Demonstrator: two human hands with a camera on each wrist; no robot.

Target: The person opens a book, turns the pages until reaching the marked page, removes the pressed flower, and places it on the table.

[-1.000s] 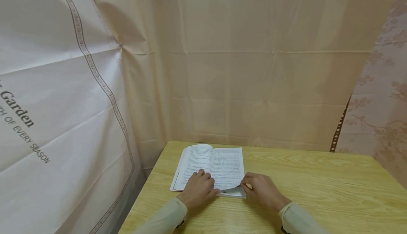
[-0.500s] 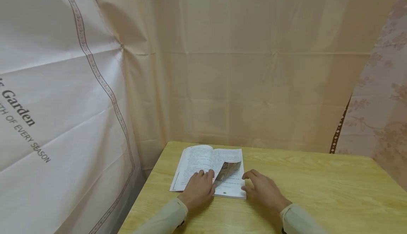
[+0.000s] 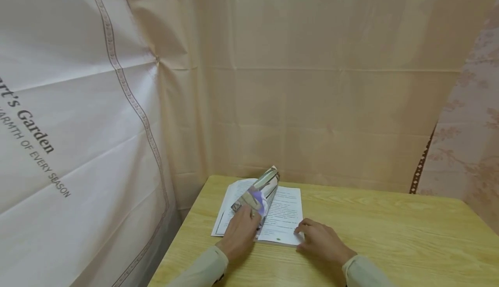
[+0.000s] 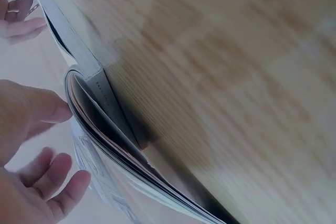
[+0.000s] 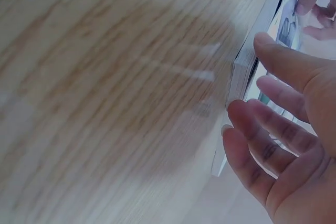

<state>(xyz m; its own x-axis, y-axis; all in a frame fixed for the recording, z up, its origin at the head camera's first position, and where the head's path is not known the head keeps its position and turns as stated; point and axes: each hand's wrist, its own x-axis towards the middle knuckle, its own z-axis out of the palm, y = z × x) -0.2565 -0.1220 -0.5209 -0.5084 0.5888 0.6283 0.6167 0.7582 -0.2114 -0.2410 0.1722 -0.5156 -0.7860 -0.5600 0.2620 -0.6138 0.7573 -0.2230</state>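
An open book (image 3: 286, 211) lies on the table, and a leaf with a colour picture (image 3: 262, 195) stands raised across its middle, leaning left. My left hand (image 3: 241, 234) is over the left page, its fingers at the lower part of that leaf. In the left wrist view, the left thumb (image 4: 50, 107) lies along the book's bent pages with the other fingers spread apart. At the book's lower right corner is my right hand (image 3: 322, 240), fingers loosely bent. The right wrist view has its fingertips (image 5: 239, 111) right at the page block's edge (image 5: 247, 66), with nothing pinched.
The wooden table (image 3: 382, 230) extends to the right of the book. A beige cloth (image 3: 312, 105) hangs behind it. A white printed cloth (image 3: 97, 157) hangs at the left, and a floral one (image 3: 468, 139) at the right.
The right hand has let go of the leaf's lower right corner. The leaf has lifted and swung left over the left hand's fingers, showing a picture. The head view has shifted slightly.
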